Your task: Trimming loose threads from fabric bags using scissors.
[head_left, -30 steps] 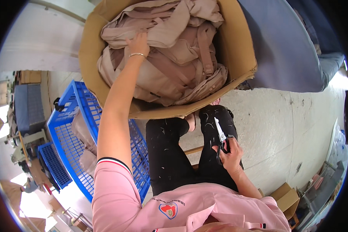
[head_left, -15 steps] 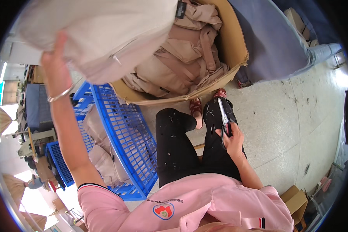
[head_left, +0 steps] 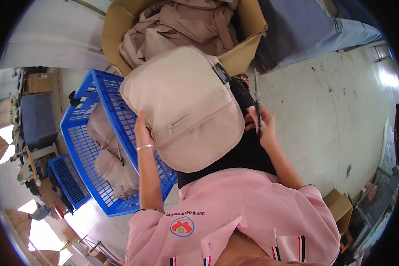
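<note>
A beige fabric bag [head_left: 177, 95] with a zip pocket and a dark label on its edge lies over my lap, its top reaching the carton. My left hand [head_left: 143, 133] grips its left edge, the fingers partly hidden by the fabric. To the right of the bag, my right hand [head_left: 265, 129] is closed round the handles of a pair of scissors [head_left: 257, 95]. The blades point away from me, a little apart from the bag's right edge.
Beyond my knees stands an open cardboard carton [head_left: 248, 51] full of crumpled beige bags [head_left: 181, 20]. A blue plastic crate [head_left: 68, 122] on the left holds more beige bags [head_left: 115, 170]. At the far right is blue-grey cloth [head_left: 297, 31]; a small carton [head_left: 339, 204] sits lower right.
My left hand has brought the bag down from the upper left, over my lap. My right hand still holds the scissors, now turned more upright and closer to the bag.
</note>
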Available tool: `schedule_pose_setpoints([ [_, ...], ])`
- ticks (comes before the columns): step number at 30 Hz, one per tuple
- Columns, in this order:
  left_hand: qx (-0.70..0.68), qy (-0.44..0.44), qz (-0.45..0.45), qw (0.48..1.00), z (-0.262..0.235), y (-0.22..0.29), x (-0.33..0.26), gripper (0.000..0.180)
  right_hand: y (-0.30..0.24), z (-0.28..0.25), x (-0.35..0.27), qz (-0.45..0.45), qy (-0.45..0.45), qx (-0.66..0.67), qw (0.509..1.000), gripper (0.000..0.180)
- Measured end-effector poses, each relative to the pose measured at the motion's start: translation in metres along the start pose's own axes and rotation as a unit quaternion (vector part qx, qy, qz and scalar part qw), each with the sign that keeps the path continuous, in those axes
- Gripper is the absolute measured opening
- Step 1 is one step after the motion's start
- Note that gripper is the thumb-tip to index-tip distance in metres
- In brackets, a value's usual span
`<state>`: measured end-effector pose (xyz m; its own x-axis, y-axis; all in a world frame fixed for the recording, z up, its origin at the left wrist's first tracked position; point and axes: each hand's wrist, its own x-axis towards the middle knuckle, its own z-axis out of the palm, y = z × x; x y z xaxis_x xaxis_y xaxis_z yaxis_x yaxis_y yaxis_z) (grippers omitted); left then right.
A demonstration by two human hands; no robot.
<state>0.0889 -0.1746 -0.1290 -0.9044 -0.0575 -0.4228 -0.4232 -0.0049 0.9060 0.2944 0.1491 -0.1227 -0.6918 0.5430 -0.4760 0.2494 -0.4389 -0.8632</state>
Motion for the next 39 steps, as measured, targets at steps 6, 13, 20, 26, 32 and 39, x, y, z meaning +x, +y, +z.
schedule_pose_setpoints([
  [6,0.004,-0.024,-0.015,1.0,0.012,-0.027,-0.041,0.051,0.02,-0.002,0.003,-0.153,-0.052,-0.106,0.981,0.028],
  [13,0.001,-0.093,-0.021,0.995,0.016,-0.035,-0.043,0.054,-0.022,0.004,-0.004,-0.003,0.017,-0.103,0.995,0.03],
  [20,-0.058,-0.107,0.014,0.992,0.017,-0.057,-0.037,0.051,-0.064,0.007,0.005,-0.11,-0.026,-0.391,0.913,0.052],
  [26,-0.046,-0.115,-0.006,0.992,0.018,-0.058,-0.036,0.052,-0.09,0.017,0.018,-0.138,-0.093,-0.493,0.854,0.066],
  [32,-0.035,-0.116,-0.008,0.993,0.017,-0.061,-0.036,0.051,-0.095,0.026,0.029,-0.176,-0.113,-0.528,0.823,0.065],
  [39,-0.053,-0.13,-0.021,0.99,0.016,-0.061,-0.035,0.049,-0.092,0.031,0.034,-0.215,-0.137,-0.502,0.827,0.06],
])
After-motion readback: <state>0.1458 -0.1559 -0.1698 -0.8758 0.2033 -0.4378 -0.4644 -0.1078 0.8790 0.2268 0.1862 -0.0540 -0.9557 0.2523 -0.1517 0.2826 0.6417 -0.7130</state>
